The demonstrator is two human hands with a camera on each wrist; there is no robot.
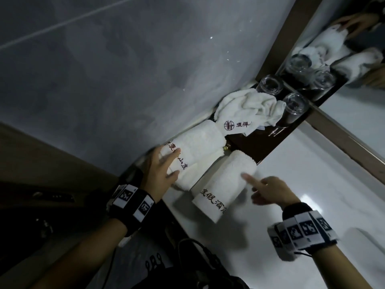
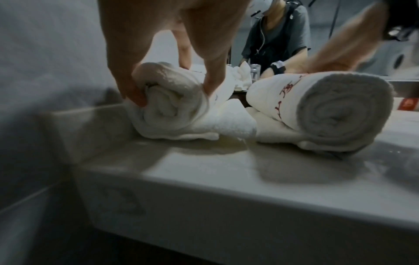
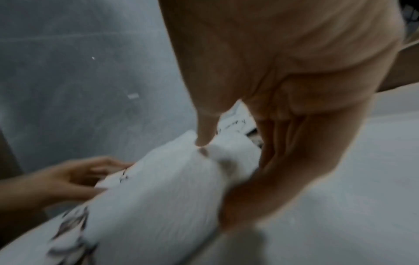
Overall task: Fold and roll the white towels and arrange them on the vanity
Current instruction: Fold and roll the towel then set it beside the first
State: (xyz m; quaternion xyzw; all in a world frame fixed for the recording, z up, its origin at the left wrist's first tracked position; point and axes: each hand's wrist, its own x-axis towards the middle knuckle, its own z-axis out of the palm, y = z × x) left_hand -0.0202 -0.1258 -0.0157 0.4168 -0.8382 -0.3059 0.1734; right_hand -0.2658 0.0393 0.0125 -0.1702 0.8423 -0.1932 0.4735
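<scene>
Two rolled white terry towels [image 1: 224, 184] lie side by side mid-frame on the pale vanity top [image 1: 291, 163]. Her left hand [image 1: 160, 170] grips the upper-left roll's end; her right hand [image 1: 268, 190] presses one straight forefinger on the other.

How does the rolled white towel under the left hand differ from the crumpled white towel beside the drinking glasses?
The rolled white towel is a tidy cylinder on the white counter; the crumpled white towel lies bunched on the dark tray. The left hand touches the rolled one; nothing touches the crumpled one. Both carry dark embroidered characters.
</scene>
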